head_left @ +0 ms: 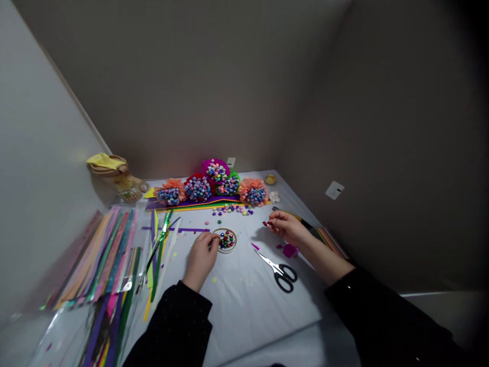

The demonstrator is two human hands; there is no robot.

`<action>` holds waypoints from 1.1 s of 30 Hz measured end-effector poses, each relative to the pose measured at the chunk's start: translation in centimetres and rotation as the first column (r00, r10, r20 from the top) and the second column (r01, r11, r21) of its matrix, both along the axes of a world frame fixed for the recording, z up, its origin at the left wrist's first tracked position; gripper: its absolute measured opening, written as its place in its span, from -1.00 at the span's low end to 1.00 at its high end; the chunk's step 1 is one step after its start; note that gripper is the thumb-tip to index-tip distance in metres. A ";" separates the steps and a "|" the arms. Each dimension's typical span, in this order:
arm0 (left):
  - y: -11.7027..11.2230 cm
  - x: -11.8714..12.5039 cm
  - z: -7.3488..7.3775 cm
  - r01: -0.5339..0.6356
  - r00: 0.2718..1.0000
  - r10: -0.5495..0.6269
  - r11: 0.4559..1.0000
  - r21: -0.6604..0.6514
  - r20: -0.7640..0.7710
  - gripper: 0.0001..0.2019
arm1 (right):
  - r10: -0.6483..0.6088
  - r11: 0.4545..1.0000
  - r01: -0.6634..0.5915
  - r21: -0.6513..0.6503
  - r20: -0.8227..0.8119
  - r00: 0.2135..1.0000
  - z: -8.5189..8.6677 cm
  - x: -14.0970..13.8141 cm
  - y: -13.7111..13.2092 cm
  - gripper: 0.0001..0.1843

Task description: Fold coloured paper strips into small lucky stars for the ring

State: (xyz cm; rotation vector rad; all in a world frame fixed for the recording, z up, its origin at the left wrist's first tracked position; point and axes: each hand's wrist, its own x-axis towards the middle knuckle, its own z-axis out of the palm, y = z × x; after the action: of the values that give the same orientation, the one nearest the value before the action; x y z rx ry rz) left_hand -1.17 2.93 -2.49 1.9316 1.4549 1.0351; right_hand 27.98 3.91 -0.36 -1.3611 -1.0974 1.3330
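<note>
My left hand rests on the white sheet with its curled fingertips at the rim of a small round dish. The dish holds a heap of multicoloured paper stars. My right hand is raised to the right, its fingertips pinching a tiny red paper piece. Between my hands, a little nearer to me, lie steel scissors with black handles. Whether my left hand holds anything is hidden by its fingers.
Paper flowers topped with stars stand in a row at the back, with loose stars before them. Packs of coloured paper strips lie at the left, more strips at the right. Walls close both sides.
</note>
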 end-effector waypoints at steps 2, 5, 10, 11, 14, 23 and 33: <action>-0.6 0.4 0.5 -0.004 0.997 0.002 1.000 0.029 0.079 -0.84 | 0.021 0.998 -0.031 -0.047 -0.201 0.979 1.4 -1.5 -0.9 -0.68; -1.9 1.2 1.3 0.085 0.975 -0.095 0.995 0.057 0.202 -0.81 | 0.057 0.995 -0.083 -0.061 -0.338 0.939 2.6 -4.7 -2.4 -0.74; -3.4 1.8 2.2 0.230 0.931 -0.228 0.973 0.025 0.286 -0.66 | 0.133 0.989 -0.146 -0.012 -0.339 0.931 2.1 -9.6 -4.6 -0.81; -3.5 1.7 2.3 0.237 0.931 -0.239 0.971 0.042 0.275 -0.71 | 0.150 0.988 -0.156 0.007 -0.324 0.934 1.8 -10.2 -4.8 -0.83; -3.3 1.6 2.5 0.215 0.929 -0.217 0.976 0.038 0.299 -0.85 | 0.142 0.990 -0.132 0.053 -0.259 0.955 1.3 -10.7 -4.9 -0.85; -2.2 1.1 2.1 0.109 0.605 0.201 0.937 -0.331 0.770 -0.81 | 0.163 0.921 -0.284 0.266 0.399 0.902 1.3 -11.0 -5.1 -0.76; -2.3 0.7 2.6 0.341 0.421 0.250 0.847 -0.408 0.872 -0.78 | 0.176 0.931 -0.301 0.207 0.468 0.866 2.0 -11.4 -6.1 -0.90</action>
State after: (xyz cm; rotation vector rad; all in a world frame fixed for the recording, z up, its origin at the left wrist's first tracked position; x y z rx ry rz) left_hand -0.50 0.67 0.09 0.6857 0.8373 1.1843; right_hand 16.57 -2.22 1.63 -1.3815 -1.7459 1.0058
